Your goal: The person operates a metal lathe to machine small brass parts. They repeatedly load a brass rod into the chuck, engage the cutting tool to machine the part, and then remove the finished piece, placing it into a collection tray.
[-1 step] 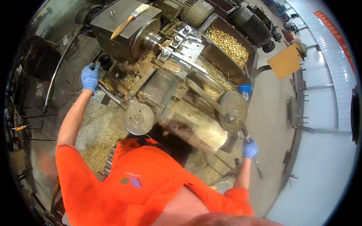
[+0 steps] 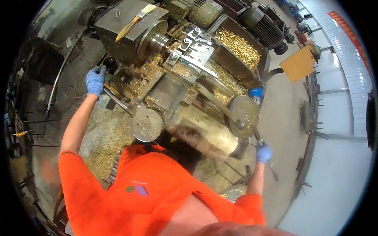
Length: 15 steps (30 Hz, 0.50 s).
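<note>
At the left of a small metal lathe, my left hand (image 2: 95, 81), in a blue glove, is closed round the end of a steel lever (image 2: 118, 101). That lever runs down to a round metal disc (image 2: 146, 123). On the right, my gloved right hand (image 2: 263, 152) grips a second lever (image 2: 256, 134), joined to a larger disc (image 2: 245, 114); a thin dark bar sticks out below this hand. Between the hands sits the slide with its bolted tool block (image 2: 193, 49), facing the spindle (image 2: 154, 42). Brass chips (image 2: 151, 65) cover the parts around the spindle.
A wooden-handled brush (image 2: 132, 24) rests on the headstock (image 2: 118, 17). Behind the slide, a metal tray (image 2: 232, 55) holds many small brass pieces (image 2: 240, 46). A ribbed motor (image 2: 262, 29) stands at the back, beside a tan board (image 2: 298, 65). Brass shavings (image 2: 104, 157) litter the floor.
My right hand has shifted slightly right with its lever. The tool block and my left hand sit a touch further right in the picture.
</note>
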Motion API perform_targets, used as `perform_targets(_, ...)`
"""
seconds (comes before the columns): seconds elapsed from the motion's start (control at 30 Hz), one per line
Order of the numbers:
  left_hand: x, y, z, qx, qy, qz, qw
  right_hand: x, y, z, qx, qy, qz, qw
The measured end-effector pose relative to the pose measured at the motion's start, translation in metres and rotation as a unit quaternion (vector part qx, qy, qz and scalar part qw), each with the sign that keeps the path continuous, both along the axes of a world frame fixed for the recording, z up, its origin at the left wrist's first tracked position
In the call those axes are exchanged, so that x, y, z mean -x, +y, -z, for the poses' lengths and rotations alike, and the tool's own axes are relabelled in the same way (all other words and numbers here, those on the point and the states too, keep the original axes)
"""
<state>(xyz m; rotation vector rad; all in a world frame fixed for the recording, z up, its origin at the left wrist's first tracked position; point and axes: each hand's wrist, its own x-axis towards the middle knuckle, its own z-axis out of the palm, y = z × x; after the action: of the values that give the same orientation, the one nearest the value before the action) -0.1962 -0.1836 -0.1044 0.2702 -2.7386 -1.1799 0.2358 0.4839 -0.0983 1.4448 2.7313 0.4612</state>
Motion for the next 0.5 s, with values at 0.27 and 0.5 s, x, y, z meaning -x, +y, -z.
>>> perform_targets(0.27, -0.010, 0.007, -0.002, -0.080, -0.033, 0.162, 0.983, 0.081, 0.041, -0.018, -0.101, 0.021, -0.089, 0.991)
perform_targets(0.5, -0.010, -0.101, 0.058, 0.198, -0.008, 0.179, 0.964, 0.019, -0.032, -0.018, 0.057, 0.164, -0.112, 0.979)
